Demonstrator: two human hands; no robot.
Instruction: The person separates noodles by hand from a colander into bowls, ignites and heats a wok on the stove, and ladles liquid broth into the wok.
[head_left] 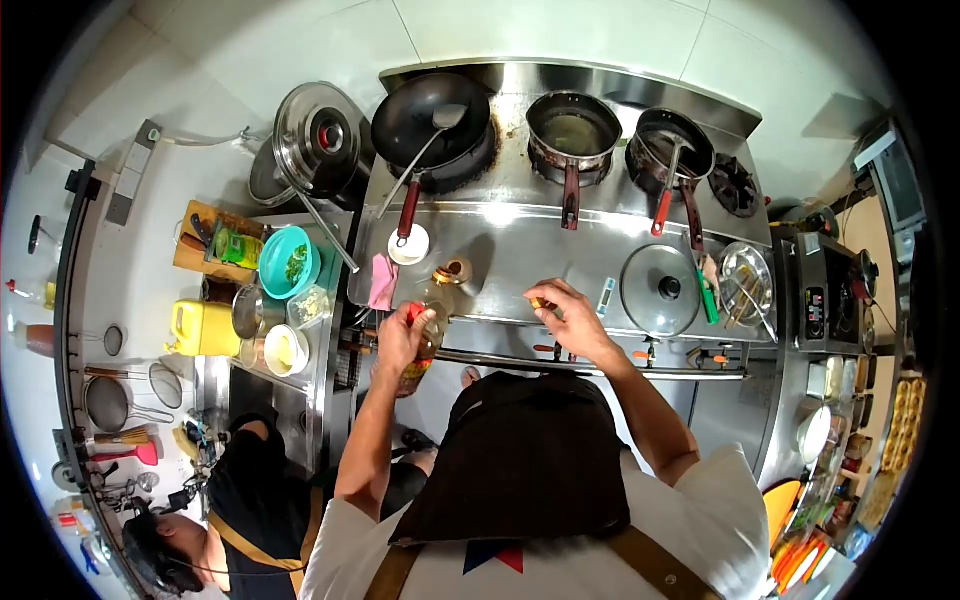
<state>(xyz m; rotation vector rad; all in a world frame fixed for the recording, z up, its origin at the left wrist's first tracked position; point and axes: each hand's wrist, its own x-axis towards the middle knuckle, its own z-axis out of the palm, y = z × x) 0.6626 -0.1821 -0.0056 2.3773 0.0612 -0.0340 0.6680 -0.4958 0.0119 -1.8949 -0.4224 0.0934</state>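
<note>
My left hand [400, 338] is closed around a clear bottle [432, 298] with a coloured label low down, held at the front edge of the steel stove counter. A small red part shows by its fingers. Just beyond the bottle's upper end is a small round container [455, 270] with something brown in it. My right hand [574, 318] hovers over the counter edge, its fingers pinched on a small yellowish piece [540, 302], too small to name. A white bowl [408, 244] and a folded pink cloth [382, 282] are near my left hand.
A wok [425, 120] with a spatula, a saucepan [573, 130] and a frying pan [655, 145] stand on the burners. A glass lid [660, 288] and a metal bowl [747, 275] lie right. Left are a teal bowl [285, 280] and a yellow jug [205, 328]; another person [255, 490] is below.
</note>
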